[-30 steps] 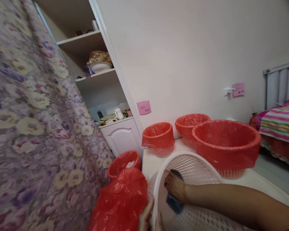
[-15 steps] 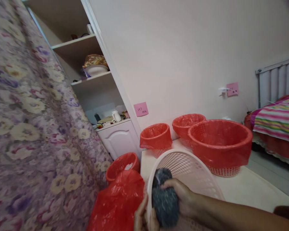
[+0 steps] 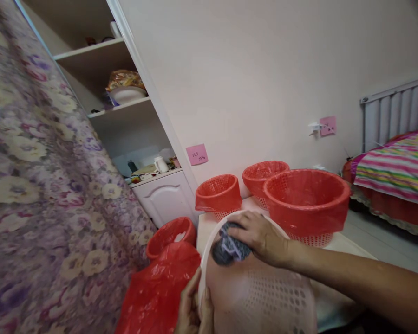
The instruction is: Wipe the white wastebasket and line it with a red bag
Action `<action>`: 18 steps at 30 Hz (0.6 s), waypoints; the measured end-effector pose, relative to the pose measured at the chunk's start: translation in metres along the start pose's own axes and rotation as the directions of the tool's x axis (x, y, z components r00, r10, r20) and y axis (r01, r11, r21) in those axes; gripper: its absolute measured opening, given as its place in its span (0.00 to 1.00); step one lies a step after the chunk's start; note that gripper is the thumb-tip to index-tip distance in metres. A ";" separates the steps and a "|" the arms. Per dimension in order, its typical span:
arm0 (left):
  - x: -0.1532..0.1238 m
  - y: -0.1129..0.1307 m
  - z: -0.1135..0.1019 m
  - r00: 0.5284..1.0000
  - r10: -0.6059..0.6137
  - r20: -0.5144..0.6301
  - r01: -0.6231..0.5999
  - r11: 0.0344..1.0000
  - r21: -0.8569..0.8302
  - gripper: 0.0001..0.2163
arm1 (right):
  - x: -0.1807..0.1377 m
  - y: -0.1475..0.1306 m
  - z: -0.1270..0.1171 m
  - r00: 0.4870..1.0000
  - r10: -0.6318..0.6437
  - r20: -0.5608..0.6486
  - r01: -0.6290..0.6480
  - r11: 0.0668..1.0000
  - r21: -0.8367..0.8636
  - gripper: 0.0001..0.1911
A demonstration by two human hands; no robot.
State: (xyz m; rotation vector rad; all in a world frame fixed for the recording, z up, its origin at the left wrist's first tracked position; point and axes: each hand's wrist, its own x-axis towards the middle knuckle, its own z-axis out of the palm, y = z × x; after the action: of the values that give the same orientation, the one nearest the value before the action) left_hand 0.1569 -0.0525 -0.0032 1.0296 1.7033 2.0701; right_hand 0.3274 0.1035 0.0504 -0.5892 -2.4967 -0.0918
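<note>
Head view: a pink square sticky note [image 3: 197, 154] on the pale wall carries two short lines of handwritten digits, too small to read with certainty. A second pink note [image 3: 327, 125] sits further right by a white wall fitting, its marks unreadable.

The white perforated plastic basket [image 3: 264, 297] lies tipped on its side at the near edge of the white desk [image 3: 348, 248], its smooth base turned toward the camera and its latticed wall running to the right. The right hand [image 3: 263, 237] presses a dark grey mottled scrubbing cloth [image 3: 227, 249] against the upper part of that base; its fingers [image 3: 239, 223] curl down over the cloth, gripping it. The left hand [image 3: 193, 310] holds the basket's lower rim, fingers pressed together along the edge, though the bottom of the picture cuts most of the hand off.

A crumpled red plastic bag [image 3: 158, 292] lies just left of the basket. Behind it stand three red-lined baskets on the desk, the largest [image 3: 306, 202] nearest the right forearm. A floral purple curtain [image 3: 38, 185] fills the left side, blurred.
</note>
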 end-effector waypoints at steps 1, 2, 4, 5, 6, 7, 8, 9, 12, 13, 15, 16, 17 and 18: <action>0.000 0.003 0.000 1.000 0.001 0.003 -0.001 1.000 0.027 0.27 | 0.004 0.005 -0.004 0.999 0.024 -0.037 -0.025 0.999 -0.020 0.20; 0.001 0.005 0.000 1.000 -0.003 -0.002 0.003 0.999 0.047 0.27 | 0.005 0.011 -0.005 0.998 0.048 -0.048 -0.050 0.998 -0.038 0.20; 0.004 0.009 -0.001 0.999 -0.038 -0.014 0.039 0.999 0.031 0.28 | -0.006 0.020 0.002 0.996 0.091 0.010 -0.090 0.995 -0.053 0.18; 0.005 0.010 -0.002 0.998 -0.063 -0.020 0.063 0.998 0.002 0.29 | -0.016 0.023 0.008 0.992 0.111 0.058 -0.108 0.993 -0.050 0.16; 0.007 0.010 -0.002 0.996 -0.086 -0.019 0.086 0.996 -0.020 0.29 | -0.028 0.024 0.015 0.986 0.130 0.107 -0.126 0.991 -0.041 0.15; 0.009 0.010 -0.002 0.995 -0.100 -0.020 0.100 0.995 -0.032 0.30 | -0.042 0.024 0.021 0.976 0.151 0.156 -0.149 0.989 -0.027 0.12; 0.010 0.009 -0.002 0.994 -0.104 -0.022 0.103 0.994 -0.036 0.29 | -0.056 0.022 0.026 0.963 0.173 0.207 -0.175 0.984 -0.005 0.09; 0.012 0.007 -0.001 0.995 -0.097 -0.023 0.097 0.995 -0.037 0.29 | -0.068 0.019 0.028 0.946 0.190 0.262 -0.204 0.979 0.027 0.07; 0.016 0.007 0.008 0.998 -0.065 -0.013 0.064 0.997 -0.048 0.27 | -0.096 0.001 0.023 0.888 0.156 0.433 -0.256 0.949 0.182 0.12; 0.017 0.009 0.012 0.998 -0.057 -0.009 0.057 0.997 -0.061 0.27 | -0.100 -0.006 0.018 0.869 0.123 0.480 -0.297 0.905 0.305 0.11; 0.019 0.015 0.021 0.999 -0.045 -0.021 0.043 0.997 -0.072 0.26 | -0.104 -0.019 0.007 0.850 0.061 0.523 -0.439 0.631 0.640 0.13; 0.020 0.018 0.025 0.998 -0.045 -0.039 0.043 0.997 -0.068 0.25 | -0.105 -0.024 0.002 0.853 0.048 0.519 -0.496 0.380 0.781 0.17; 0.021 0.020 0.028 0.997 -0.057 -0.054 0.053 0.997 -0.063 0.24 | -0.107 -0.027 -0.004 0.861 0.058 0.506 -0.509 0.093 0.856 0.23; 0.022 0.022 0.031 0.995 -0.075 -0.062 0.071 0.996 -0.061 0.24 | -0.110 -0.027 -0.009 0.866 0.102 0.490 -0.472 -0.162 0.867 0.28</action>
State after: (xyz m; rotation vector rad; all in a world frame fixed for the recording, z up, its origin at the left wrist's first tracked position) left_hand 0.1663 -0.0222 0.0263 0.8788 1.6735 2.1145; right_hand 0.4020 0.0348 -0.0004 -0.4091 -1.6597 2.0623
